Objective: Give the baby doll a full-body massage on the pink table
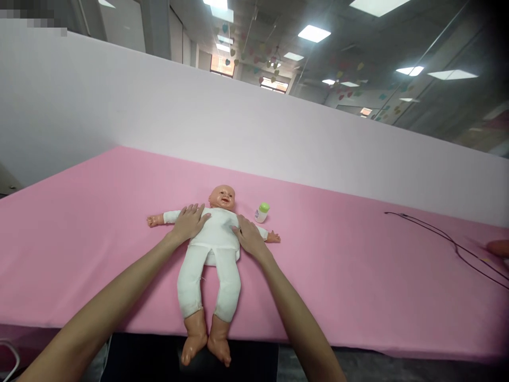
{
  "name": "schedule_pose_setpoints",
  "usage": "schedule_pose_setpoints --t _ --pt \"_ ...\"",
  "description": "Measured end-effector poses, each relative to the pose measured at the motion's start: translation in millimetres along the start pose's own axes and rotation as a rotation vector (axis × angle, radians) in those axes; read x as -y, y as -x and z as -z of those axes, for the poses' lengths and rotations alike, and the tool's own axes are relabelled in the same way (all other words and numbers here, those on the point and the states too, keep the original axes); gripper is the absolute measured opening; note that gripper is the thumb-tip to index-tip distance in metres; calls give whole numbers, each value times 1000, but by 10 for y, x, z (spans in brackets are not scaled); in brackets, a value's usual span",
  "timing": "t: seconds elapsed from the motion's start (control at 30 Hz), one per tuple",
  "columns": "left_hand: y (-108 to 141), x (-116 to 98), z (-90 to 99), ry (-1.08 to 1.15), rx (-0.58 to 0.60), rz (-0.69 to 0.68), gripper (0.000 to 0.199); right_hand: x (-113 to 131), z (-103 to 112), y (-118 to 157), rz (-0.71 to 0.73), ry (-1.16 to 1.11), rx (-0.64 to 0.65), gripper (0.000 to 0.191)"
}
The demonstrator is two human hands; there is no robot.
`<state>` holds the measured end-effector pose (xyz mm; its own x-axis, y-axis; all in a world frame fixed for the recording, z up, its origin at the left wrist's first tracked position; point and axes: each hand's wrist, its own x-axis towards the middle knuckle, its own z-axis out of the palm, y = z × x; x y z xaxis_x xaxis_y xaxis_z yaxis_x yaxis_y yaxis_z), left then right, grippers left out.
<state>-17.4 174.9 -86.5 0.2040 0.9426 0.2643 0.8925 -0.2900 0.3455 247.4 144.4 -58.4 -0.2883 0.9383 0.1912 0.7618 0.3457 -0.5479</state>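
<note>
A baby doll (217, 228) with a white cloth body lies face up on the pink-covered table (338, 276), its feet reaching over the front edge. My left hand (190, 222) rests on the doll's shoulder and upper arm at the left of the picture, fingers spread and holding nothing. On the other side of the chest, my right hand (249, 233) lies against the doll's side and shoulder, its fingers apart. A small white bottle with a green cap (262, 212) stands just beyond my right hand, near the doll's head.
Thin dark cables (435, 229) lie across the table at the right. Part of a brownish object (498, 248), too cut off to name, shows at the right edge. A white wall (278, 138) rises behind the table, with glass above it.
</note>
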Motion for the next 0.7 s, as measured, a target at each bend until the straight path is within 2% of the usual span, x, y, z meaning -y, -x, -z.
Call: schedule_pose_setpoints --t 0.1,0.2,0.3,0.4,0.5,0.6,0.7 --pt "184 217 139 -84 -65 5 58 -237 44 157 -72 268 -48 47" --pt "310 468 329 -147 -80 164 59 -456 192 275 -208 435 -120 44" --pt "339 733 553 -58 -18 278 61 -594 339 375 -457 540 -232 52" --pt "326 921 724 52 128 268 55 -657 428 443 -629 540 -256 62" --pt "330 980 796 145 208 255 54 -674 450 467 -651 284 -256 57" --pt "340 957 831 394 183 302 53 -658 410 446 -617 -189 -330 56" --pt "335 894 889 671 107 396 63 -604 315 388 -492 -655 -398 56"
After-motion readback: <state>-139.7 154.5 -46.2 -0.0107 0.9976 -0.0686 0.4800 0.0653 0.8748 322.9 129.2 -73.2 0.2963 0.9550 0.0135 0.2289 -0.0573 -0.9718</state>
